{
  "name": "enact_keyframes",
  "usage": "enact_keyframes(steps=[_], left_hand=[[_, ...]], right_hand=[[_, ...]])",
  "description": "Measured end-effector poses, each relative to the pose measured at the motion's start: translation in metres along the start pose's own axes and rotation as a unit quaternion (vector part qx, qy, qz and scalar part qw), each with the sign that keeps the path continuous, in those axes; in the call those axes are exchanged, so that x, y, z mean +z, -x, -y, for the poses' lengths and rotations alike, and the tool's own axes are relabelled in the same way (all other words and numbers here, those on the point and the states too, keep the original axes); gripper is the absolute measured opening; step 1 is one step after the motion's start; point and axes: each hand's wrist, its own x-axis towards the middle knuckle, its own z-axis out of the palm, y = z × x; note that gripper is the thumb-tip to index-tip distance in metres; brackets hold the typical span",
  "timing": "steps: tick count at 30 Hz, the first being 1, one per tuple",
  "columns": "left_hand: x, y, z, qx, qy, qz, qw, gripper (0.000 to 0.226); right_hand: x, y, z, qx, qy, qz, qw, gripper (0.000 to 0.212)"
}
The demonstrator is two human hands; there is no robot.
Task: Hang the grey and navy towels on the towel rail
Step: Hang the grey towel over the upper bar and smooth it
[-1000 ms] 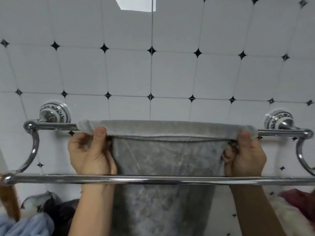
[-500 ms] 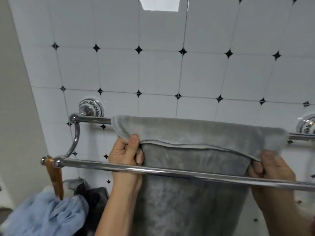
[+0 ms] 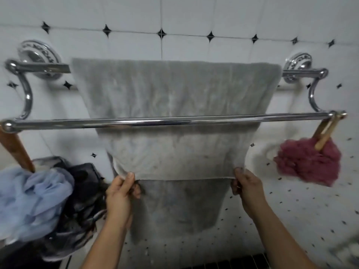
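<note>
Grey towel (image 3: 174,90) draped over the towel rail's back bar (image 3: 48,67), left hand (image 3: 120,195) and right hand (image 3: 246,189) each seemingly pinching a front-flap corner, so tug both down evenly to keep that hem level!

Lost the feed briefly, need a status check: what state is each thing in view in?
Grey towel, draped over the back bar, front flap hanging down.
Left hand, pinching the flap's lower left corner.
Right hand, pinching the lower right corner.
Front bar, no towel on it.
Maroon bath puff, hanging from the rail's right end.
Dark bundle, crumpled at lower left, off the rail.
</note>
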Motion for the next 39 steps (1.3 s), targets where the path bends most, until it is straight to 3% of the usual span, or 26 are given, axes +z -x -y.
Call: enact_keyframes(steps=[8,14,17,19,21,24,28,32,35,39], left_hand=[[-0.035,0.043,0.033,-0.112,-0.075,-0.061,0.989,0.011],[-0.047,0.08,0.045,-0.152,-0.025,-0.075,0.985,0.027],[-0.033,0.07,0.021,-0.127,0.041,-0.012,0.991,0.038],[-0.019,0.055,-0.003,-0.098,0.008,0.021,0.995,0.047],[-0.008,0.042,-0.026,-0.069,-0.023,0.012,0.997,0.057],[-0.008,0.03,-0.046,-0.039,-0.045,0.012,0.998,0.067],[-0.023,0.027,-0.046,-0.053,-0.091,0.028,0.994,0.068],[-0.037,0.036,-0.029,-0.083,-0.156,0.017,0.984,0.069],[-0.047,0.049,-0.013,-0.12,-0.2,0.023,0.972,0.053],[-0.049,0.061,-0.001,-0.154,-0.236,0.028,0.959,0.046]], right_hand=[[-0.026,0.019,-0.053,0.12,0.021,0.064,0.99,0.026],[-0.037,0.046,-0.074,0.144,0.085,0.106,0.98,0.024],[-0.036,0.036,-0.041,0.084,0.114,0.135,0.981,0.012],[-0.031,0.022,0.002,0.021,0.082,0.154,0.984,0.012],[-0.02,0.006,0.048,-0.034,0.048,0.166,0.984,0.026],[-0.008,-0.015,0.093,-0.089,0.023,0.146,0.985,0.019],[-0.011,-0.023,0.102,-0.106,0.044,0.088,0.989,0.066],[-0.029,-0.018,0.082,-0.09,0.073,0.067,0.991,0.027],[-0.041,-0.013,0.056,-0.059,0.115,0.055,0.99,0.028],[-0.046,-0.002,0.035,-0.017,0.119,0.068,0.99,0.009]])
